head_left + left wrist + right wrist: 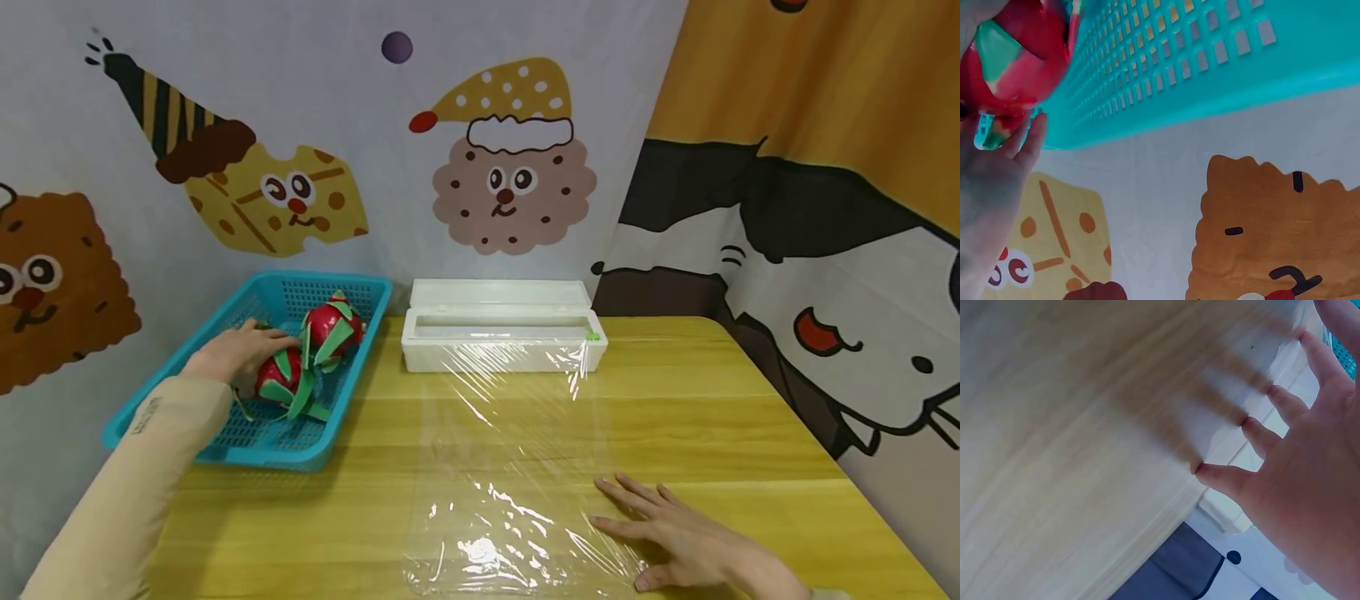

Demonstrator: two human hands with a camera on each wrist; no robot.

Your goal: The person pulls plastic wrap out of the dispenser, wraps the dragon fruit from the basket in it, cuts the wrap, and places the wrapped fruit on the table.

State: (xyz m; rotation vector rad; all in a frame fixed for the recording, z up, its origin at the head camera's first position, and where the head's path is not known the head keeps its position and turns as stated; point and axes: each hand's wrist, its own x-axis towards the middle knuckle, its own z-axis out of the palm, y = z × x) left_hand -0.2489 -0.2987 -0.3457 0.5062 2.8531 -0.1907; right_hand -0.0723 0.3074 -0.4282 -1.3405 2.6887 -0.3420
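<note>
My left hand [232,354] reaches into the blue basket [300,458] and grips a red dragon fruit [279,379] with green scales. In the left wrist view the thumb and fingers lie around this dragon fruit [1032,65]. Another dragon fruit [330,327] sits behind it in the basket. A sheet of clear plastic wrap [487,467] runs from a white dispenser box [502,358] toward the front of the table. My right hand [682,537], fingers spread, touches the sheet's right edge near the front; its fingertips [1210,473] rest on the surface.
The dispenser's lid [498,293] stands raised at the back, with a small green piece [593,337] at its right end. Beneath everything is a wooden table [720,400]. A printed curtain [390,167] hangs directly behind it.
</note>
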